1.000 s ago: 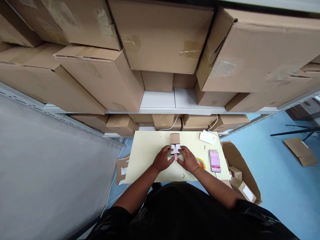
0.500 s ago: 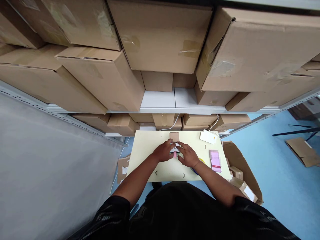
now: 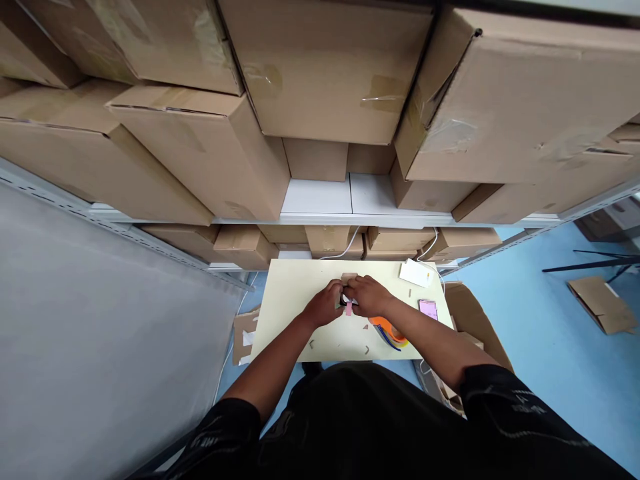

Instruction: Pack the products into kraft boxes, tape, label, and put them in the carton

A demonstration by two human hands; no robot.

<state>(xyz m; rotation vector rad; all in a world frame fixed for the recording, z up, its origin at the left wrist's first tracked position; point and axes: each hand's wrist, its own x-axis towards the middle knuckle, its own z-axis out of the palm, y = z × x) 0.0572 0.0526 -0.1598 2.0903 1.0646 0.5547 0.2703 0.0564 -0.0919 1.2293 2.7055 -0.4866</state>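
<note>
At the middle of the pale table, a small cardboard box [image 3: 349, 276] shows a brown flap at its far side, with a dark edge and something whitish between my hands. A pink strip [image 3: 349, 309] sticks out toward me from its near side. My left hand [image 3: 324, 305] grips the left side with bent fingers. My right hand [image 3: 369, 295] reaches across the top and right side, its fingers curled down on the box. Both hands cover much of it, so its contents are hard to make out.
An orange tape dispenser [image 3: 387, 330] with blue and yellow parts lies by my right forearm. Farther right are a phone [image 3: 428, 309] and a white card-like piece [image 3: 415, 273]. Cardboard scraps [image 3: 367, 349] dot the table [image 3: 285, 340]. Shelves of cartons [image 3: 325, 73] rise behind.
My right hand has moved up and left over the box, and its fingers have curled in. The brown flap looks shorter. My right forearm now covers part of the phone, and the orange dispenser shows.
</note>
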